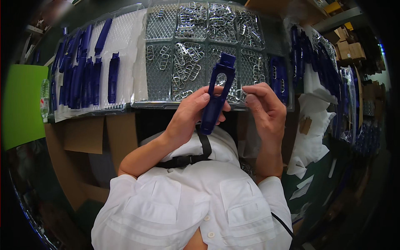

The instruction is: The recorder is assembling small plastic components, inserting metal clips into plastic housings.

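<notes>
My left hand (196, 106) grips a dark blue plastic part (213, 109), long and narrow with an oval opening near its upper end. The part is tilted, its top leaning right over the tray's front edge. Just right of it, my right hand (266, 109) is closed in a pinch on a small silver metal ring (241, 95) at its fingertips. Behind both hands lies a clear compartment tray (158, 75), where several looped metal pieces (187, 62) lie in loose heaps. My left palm hides behind the blue part.
Several blue parts (113, 79) lie in rows on a white-lined tray at the left. More blue parts (278, 75) sit at the right. An open cardboard box (83, 137) stands below left. White foam sheeting (312, 125) hangs at the right. A plastic bottle (44, 100) is far left.
</notes>
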The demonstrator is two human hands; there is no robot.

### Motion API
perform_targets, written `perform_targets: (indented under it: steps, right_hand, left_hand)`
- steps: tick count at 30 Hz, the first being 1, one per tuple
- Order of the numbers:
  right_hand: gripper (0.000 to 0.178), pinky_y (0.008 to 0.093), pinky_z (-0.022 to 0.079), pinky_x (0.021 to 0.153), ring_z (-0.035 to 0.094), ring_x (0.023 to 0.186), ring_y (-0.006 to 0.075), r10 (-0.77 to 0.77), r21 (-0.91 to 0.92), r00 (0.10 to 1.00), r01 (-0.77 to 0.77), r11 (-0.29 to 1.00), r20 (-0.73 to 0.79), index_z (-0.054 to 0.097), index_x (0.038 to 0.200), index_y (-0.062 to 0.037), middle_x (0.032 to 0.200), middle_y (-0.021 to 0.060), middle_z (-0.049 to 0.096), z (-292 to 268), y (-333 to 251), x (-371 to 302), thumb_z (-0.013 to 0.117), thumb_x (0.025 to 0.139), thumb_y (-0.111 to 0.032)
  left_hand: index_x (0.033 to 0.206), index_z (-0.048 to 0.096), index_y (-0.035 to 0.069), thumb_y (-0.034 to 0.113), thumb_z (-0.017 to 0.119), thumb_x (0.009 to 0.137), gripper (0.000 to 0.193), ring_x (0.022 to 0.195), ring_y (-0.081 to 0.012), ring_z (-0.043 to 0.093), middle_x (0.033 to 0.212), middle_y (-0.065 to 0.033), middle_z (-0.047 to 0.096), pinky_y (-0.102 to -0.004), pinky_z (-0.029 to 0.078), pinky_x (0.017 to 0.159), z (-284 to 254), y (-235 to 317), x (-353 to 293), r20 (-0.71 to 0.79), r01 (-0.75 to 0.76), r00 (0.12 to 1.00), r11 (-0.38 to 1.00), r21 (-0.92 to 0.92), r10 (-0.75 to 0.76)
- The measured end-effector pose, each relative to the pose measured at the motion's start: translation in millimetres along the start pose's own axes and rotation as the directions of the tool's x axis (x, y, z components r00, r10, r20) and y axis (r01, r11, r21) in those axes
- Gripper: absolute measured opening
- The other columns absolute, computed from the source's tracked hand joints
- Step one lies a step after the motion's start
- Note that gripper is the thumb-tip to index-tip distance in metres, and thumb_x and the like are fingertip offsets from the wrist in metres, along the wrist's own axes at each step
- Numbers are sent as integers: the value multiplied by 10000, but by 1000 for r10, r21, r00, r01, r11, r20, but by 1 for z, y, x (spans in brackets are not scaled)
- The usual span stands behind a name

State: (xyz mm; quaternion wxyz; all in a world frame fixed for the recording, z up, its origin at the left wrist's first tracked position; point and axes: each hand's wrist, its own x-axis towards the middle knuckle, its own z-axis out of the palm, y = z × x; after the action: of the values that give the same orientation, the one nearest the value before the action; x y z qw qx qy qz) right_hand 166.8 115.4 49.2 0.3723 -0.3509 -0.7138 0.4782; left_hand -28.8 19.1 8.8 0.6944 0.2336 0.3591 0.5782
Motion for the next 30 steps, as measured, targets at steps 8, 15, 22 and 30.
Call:
perform_targets:
  steps: [8, 15, 22, 30]
  right_hand:
    - [396, 348, 538, 604, 703, 727, 260, -251, -434, 957, 291, 853, 148, 710, 1227, -63, 905, 119, 718, 29, -17, 0, 771, 842, 8]
    - [362, 252, 575, 741, 719, 870, 138, -100, -56, 989, 107, 993, 110, 680, 1241, 2, 986, 104, 746, 18, -26, 7, 720, 890, 85]
    - [213, 289, 569, 719, 708, 866, 177, -265, -100, 964, 265, 959, 13, 736, 1039, -4, 964, 102, 723, 35, -34, 15, 775, 847, 78]
    - [240, 299, 529, 730, 669, 916, 234, -364, -353, 931, 330, 876, -32, 764, 981, -49, 1088, 125, 680, 51, -29, 12, 838, 771, 40]
  left_hand:
    - [1450, 497, 47, 358, 426, 1090, 481, 939, -169, 685, 1139, -116, 687, -306, 549, 874, -4, 11, -16, -87, -70, 993, 996, 47, 74]
    - [1440, 480, 6, 364, 427, 1079, 512, 829, -145, 652, 1045, -102, 657, -299, 559, 780, -15, 3, -12, -29, -118, 993, 992, -50, 116]
    - [1426, 469, -14, 234, 454, 1011, 484, 821, -134, 625, 1040, -108, 639, -277, 530, 760, -16, -6, -17, 27, -201, 980, 961, 192, 199]
    - [1419, 475, -13, 58, 433, 1015, 412, 801, -113, 583, 1039, -88, 632, -269, 506, 754, -18, -9, -19, -4, -188, 981, 950, 250, 196]
